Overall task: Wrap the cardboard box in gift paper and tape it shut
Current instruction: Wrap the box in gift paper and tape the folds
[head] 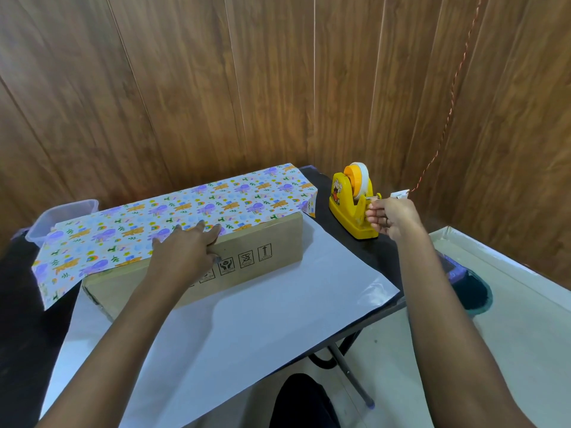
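R grip (pixel 391 216) curled at the cutter of the yellow dispenser (pixel 346 211), looks to pinch the tape (pixel 362 178) end; L grip (pixel 185 251) flat, fingers straight, pressing the gift paper (pixel 185 208) flap onto the box (pixel 268 242) top. Box lies w/ long axis L-R across the surface (pixel 324 193), dispenser just off its R end. Strip prob. has to go left to the flap edge by L grip, approx mid-box; R grip does the carrying

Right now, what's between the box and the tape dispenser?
In the head view, only white paper and bare black table separate box and dispenser.
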The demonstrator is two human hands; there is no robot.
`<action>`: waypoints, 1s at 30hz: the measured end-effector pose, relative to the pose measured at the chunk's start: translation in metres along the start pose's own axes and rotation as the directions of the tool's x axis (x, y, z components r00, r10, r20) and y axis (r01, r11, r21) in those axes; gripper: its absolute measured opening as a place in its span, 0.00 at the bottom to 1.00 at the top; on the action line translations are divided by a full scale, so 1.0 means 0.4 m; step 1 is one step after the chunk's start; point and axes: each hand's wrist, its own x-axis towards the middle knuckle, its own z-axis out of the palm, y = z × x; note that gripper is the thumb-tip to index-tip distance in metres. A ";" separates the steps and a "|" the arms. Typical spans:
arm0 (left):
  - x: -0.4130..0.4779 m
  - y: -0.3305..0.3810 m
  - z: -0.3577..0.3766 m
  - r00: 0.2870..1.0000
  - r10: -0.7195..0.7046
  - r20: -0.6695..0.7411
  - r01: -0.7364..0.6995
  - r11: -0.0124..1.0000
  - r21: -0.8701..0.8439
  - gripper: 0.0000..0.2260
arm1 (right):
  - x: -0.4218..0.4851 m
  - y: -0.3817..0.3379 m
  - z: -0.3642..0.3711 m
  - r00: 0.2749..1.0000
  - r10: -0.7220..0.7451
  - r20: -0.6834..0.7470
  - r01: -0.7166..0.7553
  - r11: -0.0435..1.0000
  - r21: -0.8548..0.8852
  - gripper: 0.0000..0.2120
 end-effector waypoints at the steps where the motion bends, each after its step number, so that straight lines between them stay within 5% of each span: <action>1: 0.000 0.000 0.000 1.000 -0.001 0.000 0.001 1.000 0.001 0.28 | 0.000 0.003 -0.001 1.000 -0.011 -0.002 0.011 1.000 0.016 0.11; 12: 0.001 -0.001 0.008 1.000 0.003 -0.015 -0.002 1.000 0.013 0.28 | 0.012 0.047 0.016 1.000 -0.019 0.022 0.009 0.918 0.396 0.07; 24: 0.004 -0.001 0.010 1.000 0.000 -0.020 0.001 1.000 0.018 0.28 | -0.003 0.079 0.052 0.978 0.122 0.166 -0.203 0.723 0.660 0.09; 30: -0.004 0.003 0.006 1.000 0.006 -0.009 -0.006 1.000 0.022 0.28 | -0.093 0.012 0.107 0.949 -0.128 0.290 0.030 0.947 0.320 0.11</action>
